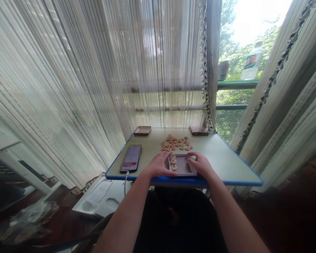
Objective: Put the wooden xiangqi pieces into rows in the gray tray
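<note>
A shallow open box (183, 173) lies at the near edge of the small table, directly in front of me. Three round wooden Chinese chess pieces (173, 162) form a column along its left inner side. My left hand (160, 165) grips the box's left side, thumb at the near corner and fingers at the far one. On the opposite side, my right hand (201, 164) holds the right wall, with its fingertips by the far right corner. Just beyond the box, several more loose chess pieces (176, 143) are scattered in a cluster.
A phone (131, 159) with a white cable (125, 182) lies at the table's left. Two shallow boxes stand at the far corners, one left (142, 130) and one right (198, 130). String curtains (158, 63) hang behind; a bottle (252, 62) stands by the window.
</note>
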### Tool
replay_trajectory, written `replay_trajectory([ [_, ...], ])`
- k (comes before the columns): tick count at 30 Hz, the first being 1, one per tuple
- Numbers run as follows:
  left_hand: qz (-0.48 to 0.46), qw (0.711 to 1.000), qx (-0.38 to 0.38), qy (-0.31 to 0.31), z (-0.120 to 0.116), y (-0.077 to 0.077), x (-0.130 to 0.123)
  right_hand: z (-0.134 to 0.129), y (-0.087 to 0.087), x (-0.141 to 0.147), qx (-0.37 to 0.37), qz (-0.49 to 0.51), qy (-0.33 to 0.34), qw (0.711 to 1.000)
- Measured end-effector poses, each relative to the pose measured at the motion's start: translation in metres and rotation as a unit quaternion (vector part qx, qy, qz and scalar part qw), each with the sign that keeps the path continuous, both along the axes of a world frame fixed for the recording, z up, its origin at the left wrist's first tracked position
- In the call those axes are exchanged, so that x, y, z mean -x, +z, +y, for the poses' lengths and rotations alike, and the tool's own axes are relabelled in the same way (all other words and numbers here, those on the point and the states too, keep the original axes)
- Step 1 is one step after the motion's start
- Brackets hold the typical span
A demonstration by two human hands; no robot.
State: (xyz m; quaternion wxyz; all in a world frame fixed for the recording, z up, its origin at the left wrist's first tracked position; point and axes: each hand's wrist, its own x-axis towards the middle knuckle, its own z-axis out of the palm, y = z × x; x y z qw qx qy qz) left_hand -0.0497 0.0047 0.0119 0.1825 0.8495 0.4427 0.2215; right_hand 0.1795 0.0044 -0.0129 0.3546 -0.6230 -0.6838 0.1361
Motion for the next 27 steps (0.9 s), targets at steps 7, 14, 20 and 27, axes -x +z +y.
replay_trajectory([
  [7,-0.009,1.000,-0.005,-0.002,0.002,-0.001,0.001,0.000,0.001,0.000,0.006,0.003,0.004,1.000],
  [14,-0.014,1.000,0.003,0.007,0.000,0.000,-0.001,-0.002,0.002,0.001,0.006,0.022,-0.009,1.000],
  [20,-0.138,0.987,0.066,0.054,0.008,-0.006,-0.003,-0.003,0.002,0.001,0.000,0.065,-0.017,0.998],
  [27,-0.252,0.949,0.053,0.183,0.036,0.008,-0.021,0.008,0.010,-0.003,0.022,0.099,-0.024,0.995],
])
